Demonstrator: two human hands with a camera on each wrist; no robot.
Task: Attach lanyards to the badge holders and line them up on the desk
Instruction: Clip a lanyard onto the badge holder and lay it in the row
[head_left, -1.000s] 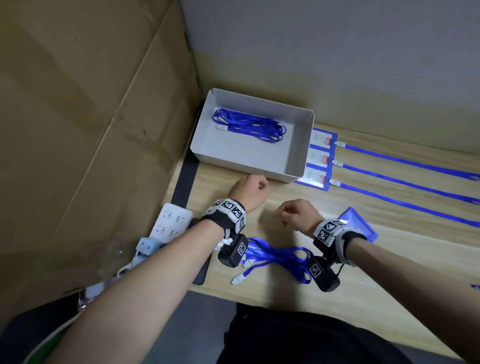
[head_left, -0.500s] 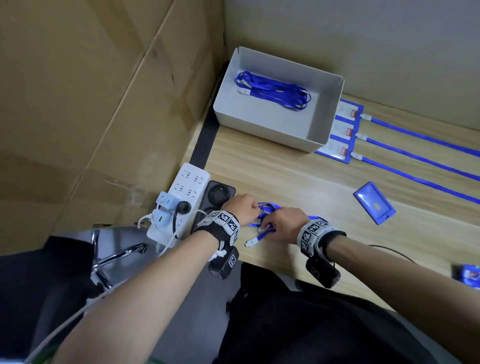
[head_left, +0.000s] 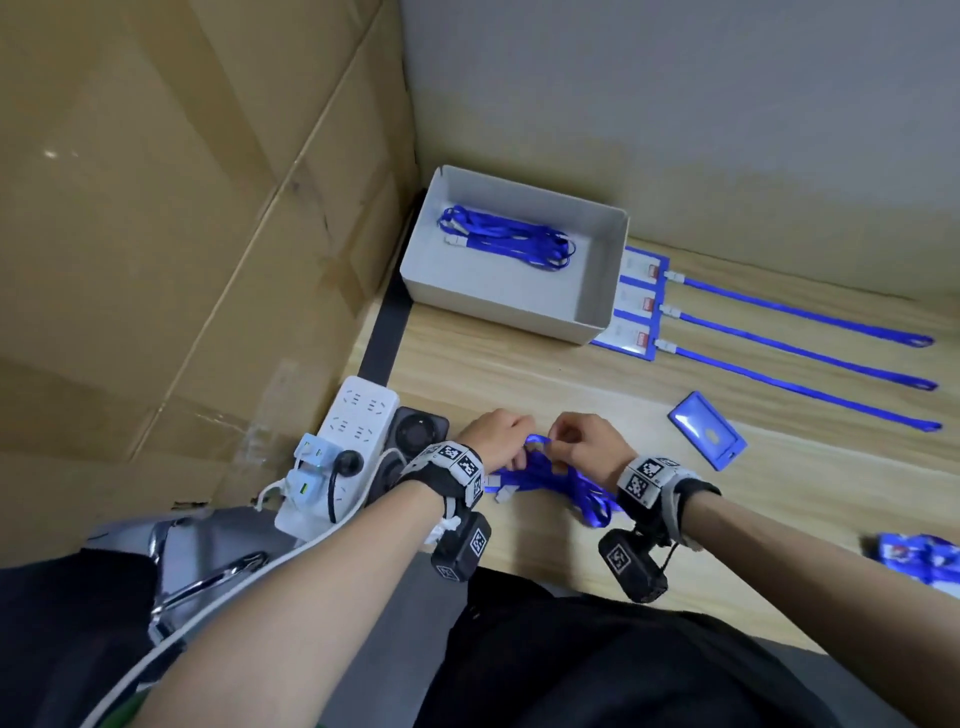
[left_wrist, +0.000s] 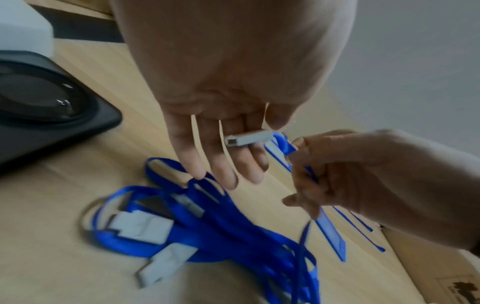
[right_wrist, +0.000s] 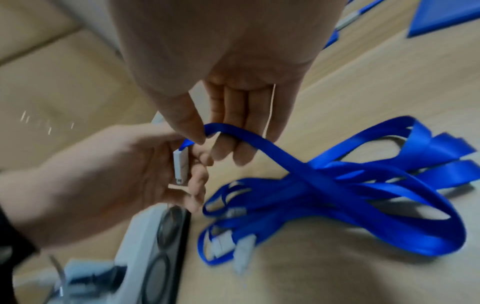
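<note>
I am holding one blue lanyard (right_wrist: 259, 142) just above the desk's (head_left: 519, 364) near edge: my left hand (head_left: 493, 436) is pinching its white clip (left_wrist: 246, 139), my right hand (head_left: 582, 441) is gripping the strap beside it. The remaining lanyard bundle (head_left: 566, 483) is lying under my wrists, touching the desk. A loose badge holder (head_left: 706, 428) is sitting to the right with bare wood around it. Half a second ago both hands were lower, down on the bundle; now they are lifting a single strap free.

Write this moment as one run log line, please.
left hand: holds lanyard clip | right hand: pinches strap | done: three in row
</note>
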